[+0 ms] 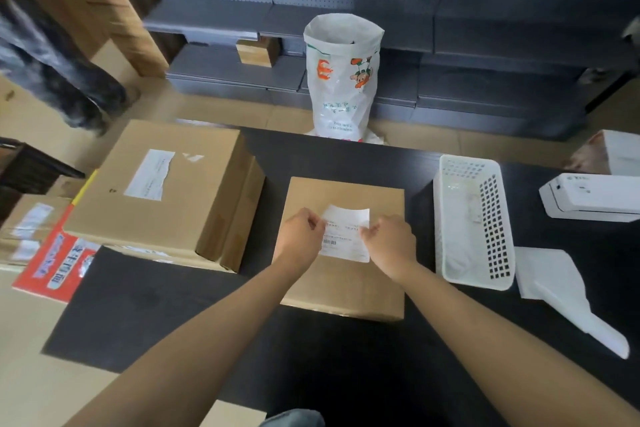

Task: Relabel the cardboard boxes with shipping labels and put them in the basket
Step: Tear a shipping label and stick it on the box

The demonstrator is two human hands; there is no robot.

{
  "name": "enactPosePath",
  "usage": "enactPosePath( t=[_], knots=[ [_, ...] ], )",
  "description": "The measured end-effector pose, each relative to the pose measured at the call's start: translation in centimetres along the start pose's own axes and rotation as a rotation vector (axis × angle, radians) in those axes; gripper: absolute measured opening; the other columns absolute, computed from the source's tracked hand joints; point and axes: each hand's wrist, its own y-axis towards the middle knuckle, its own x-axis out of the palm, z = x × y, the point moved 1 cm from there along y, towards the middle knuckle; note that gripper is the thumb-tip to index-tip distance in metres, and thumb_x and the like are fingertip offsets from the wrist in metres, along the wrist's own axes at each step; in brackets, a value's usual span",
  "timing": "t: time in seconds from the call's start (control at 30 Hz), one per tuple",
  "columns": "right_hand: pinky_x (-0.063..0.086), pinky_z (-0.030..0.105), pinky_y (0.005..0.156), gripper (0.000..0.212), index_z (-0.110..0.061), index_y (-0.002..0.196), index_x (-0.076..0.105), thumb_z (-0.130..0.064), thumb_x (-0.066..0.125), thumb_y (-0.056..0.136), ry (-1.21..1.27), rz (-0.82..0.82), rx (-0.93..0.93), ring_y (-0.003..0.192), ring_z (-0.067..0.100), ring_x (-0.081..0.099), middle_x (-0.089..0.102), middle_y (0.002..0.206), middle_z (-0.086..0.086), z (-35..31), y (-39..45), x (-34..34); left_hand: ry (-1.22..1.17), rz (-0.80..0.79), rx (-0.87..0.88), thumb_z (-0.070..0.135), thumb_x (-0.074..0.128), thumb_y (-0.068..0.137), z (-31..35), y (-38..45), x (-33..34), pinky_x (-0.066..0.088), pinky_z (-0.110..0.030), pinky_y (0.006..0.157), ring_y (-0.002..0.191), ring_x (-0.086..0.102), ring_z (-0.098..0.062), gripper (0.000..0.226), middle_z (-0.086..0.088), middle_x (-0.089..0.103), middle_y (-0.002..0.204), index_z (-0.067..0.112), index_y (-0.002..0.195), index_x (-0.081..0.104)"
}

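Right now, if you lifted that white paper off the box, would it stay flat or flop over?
It would probably flop. The label looks thin, and its top edge already curls up off the box. It is likely very light, since each hand, left and right, pinches just one side. It may cling too, if its back is sticky.

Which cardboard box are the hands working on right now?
The small box at table centre; both hands pinch a label over it. The big left box sits untouched.
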Motion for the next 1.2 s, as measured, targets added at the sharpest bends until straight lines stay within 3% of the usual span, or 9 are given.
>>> enactPosePath(
  t=[0.23, 0.37, 0.47, 0.57, 0.67, 0.73, 0.8, 1.0, 1.2],
  knots=[
    [0.040, 0.040, 0.091, 0.030, -0.016, 0.096, 0.063, -0.041, 0.048, 0.092, -0.264, 0.095, 0.044, 0.105, 0.026, 0.050, 0.055, 0.113, 0.006, 0.0, 0.1, 2.1, 0.138, -0.061, 0.124, 0.036, 0.053, 0.093, -1.8, 0.6, 0.8, 0.042, -0.027, 0.051, 0.065, 0.055, -0.014, 0.019, 0.009, 0.055, 0.072, 0.023, 0.080, 0.049],
    [0.038, 0.039, 0.092, 0.037, -0.016, 0.116, 0.051, -0.038, 0.059, 0.087, -0.217, 0.227, 0.054, 0.110, 0.026, 0.048, 0.052, 0.119, 0.007, -0.3, -0.6, 2.4, 0.387, 0.047, 0.215, 0.039, 0.057, 0.092, -1.8, 0.4, 0.6, 0.048, -0.030, 0.067, 0.086, 0.056, -0.017, 0.029, 0.006, 0.051, 0.101, 0.017, 0.108, 0.046],
    [0.031, 0.038, 0.105, 0.043, -0.014, 0.127, 0.047, -0.024, 0.060, 0.087, -0.259, 0.252, -0.195, 0.125, 0.026, 0.039, 0.046, 0.134, 0.008, 0.2, -1.2, 2.5, 0.553, 0.126, 0.539, 0.027, 0.061, 0.088, -2.2, 0.1, 0.1, 0.042, -0.031, 0.088, 0.103, 0.053, -0.023, 0.034, -0.003, 0.052, 0.117, 0.012, 0.118, 0.053],
    [0.009, 0.036, 0.119, 0.056, -0.011, 0.147, 0.031, -0.024, 0.048, 0.096, -0.329, 0.099, -0.426, 0.147, 0.025, 0.014, 0.023, 0.157, 0.008, 0.7, -1.6, 2.9, 0.687, 0.016, 0.844, 0.024, 0.056, 0.091, -2.6, -0.5, 0.6, 0.038, -0.040, 0.102, 0.126, 0.049, -0.028, 0.040, -0.007, 0.053, 0.135, 0.012, 0.129, 0.054],
    [-0.012, 0.036, 0.118, 0.064, -0.014, 0.153, 0.002, -0.036, 0.032, 0.101, -0.440, -0.034, -0.455, 0.147, 0.019, -0.015, -0.007, 0.161, 0.002, 1.6, -1.4, 3.8, 0.797, -0.175, 0.765, 0.035, 0.029, 0.103, -3.4, -0.1, 1.2, 0.008, -0.042, 0.119, 0.148, 0.012, -0.024, 0.055, -0.006, 0.019, 0.159, 0.012, 0.152, 0.021],
    [-0.017, 0.037, 0.118, 0.067, -0.016, 0.151, -0.013, -0.044, 0.022, 0.101, -0.472, -0.093, -0.395, 0.144, 0.016, -0.025, -0.020, 0.159, -0.001, 2.6, -1.2, 4.2, 0.827, -0.259, 0.692, 0.041, 0.014, 0.103, -4.3, 0.4, 1.4, -0.012, -0.036, 0.117, 0.148, -0.014, -0.018, 0.060, -0.003, -0.006, 0.162, 0.013, 0.152, -0.008],
    [-0.017, 0.038, 0.118, 0.068, -0.018, 0.149, -0.019, -0.049, 0.017, 0.100, -0.481, -0.115, -0.375, 0.142, 0.013, -0.029, -0.025, 0.157, -0.003, 3.3, -1.1, 4.5, 0.812, -0.264, 0.670, 0.046, 0.010, 0.102, -4.9, 0.7, 1.4, -0.018, -0.034, 0.117, 0.144, -0.025, -0.015, 0.062, -0.002, -0.019, 0.159, 0.016, 0.145, -0.022],
    [-0.023, 0.041, 0.115, 0.067, -0.019, 0.147, -0.024, -0.051, 0.005, 0.097, -0.512, -0.089, -0.378, 0.141, 0.012, -0.032, -0.031, 0.155, -0.006, 3.7, -0.9, 4.9, 0.796, -0.219, 0.610, 0.057, -0.010, 0.090, -5.5, 0.6, 1.4, -0.019, -0.041, 0.117, 0.142, -0.031, -0.017, 0.067, 0.005, -0.036, 0.151, 0.020, 0.143, -0.029],
    [-0.015, 0.040, 0.118, 0.060, -0.018, 0.149, -0.016, -0.041, -0.005, 0.095, -0.508, -0.040, -0.364, 0.145, 0.018, -0.025, -0.024, 0.157, -0.007, 4.5, -1.1, 4.3, 0.761, -0.214, 0.587, 0.040, 0.002, 0.102, -5.8, 0.8, 0.9, -0.015, -0.040, 0.119, 0.143, -0.029, -0.016, 0.056, 0.004, -0.028, 0.156, 0.018, 0.146, -0.024]
  ],
)
